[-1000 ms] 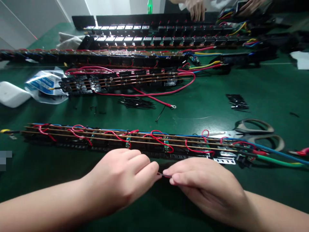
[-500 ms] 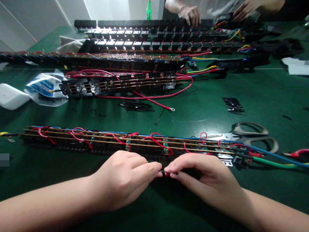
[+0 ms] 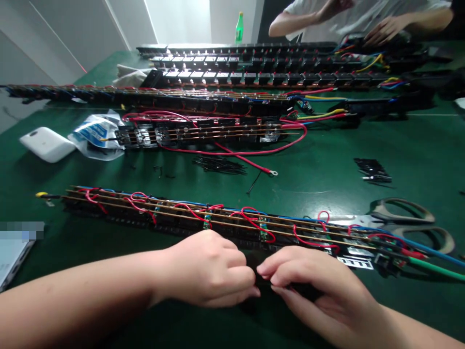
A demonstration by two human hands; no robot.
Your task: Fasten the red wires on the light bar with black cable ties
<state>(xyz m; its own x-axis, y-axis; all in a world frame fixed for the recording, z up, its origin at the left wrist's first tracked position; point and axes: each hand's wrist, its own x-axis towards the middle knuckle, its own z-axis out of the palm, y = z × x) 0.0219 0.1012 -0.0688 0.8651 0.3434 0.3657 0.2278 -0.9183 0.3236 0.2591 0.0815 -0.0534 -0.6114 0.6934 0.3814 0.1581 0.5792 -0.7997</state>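
My left hand (image 3: pixel 214 271) is closed in a pinch, knuckles up, at the near edge of a long black wired assembly (image 3: pixel 181 228). My right hand (image 3: pixel 316 281) faces it with thumb and fingertips brought together, a small gap apart. Between the fingertips, a thin black cable tie is mostly hidden now; it showed as a dark strip a moment earlier. Brass-coloured rods, red wire loops and small green boards run along the assembly. Scissors (image 3: pixel 374 220) lie behind its right end, partly covered by it.
Black cable ties lie in a left pile (image 3: pixel 220 165) and a right pile (image 3: pixel 372 170). Beyond are a second wired assembly (image 3: pixel 218 132), longer black modules (image 3: pixel 254 77), a white case (image 3: pixel 47 144) and a plastic bag (image 3: pixel 98 135). A co-worker's hand (image 3: pixel 388 31) is at far right.
The view has shifted, so the table's things appear further right. My hands have come slightly lower in view, still close together. One of the co-worker's hands has lifted off the modules.
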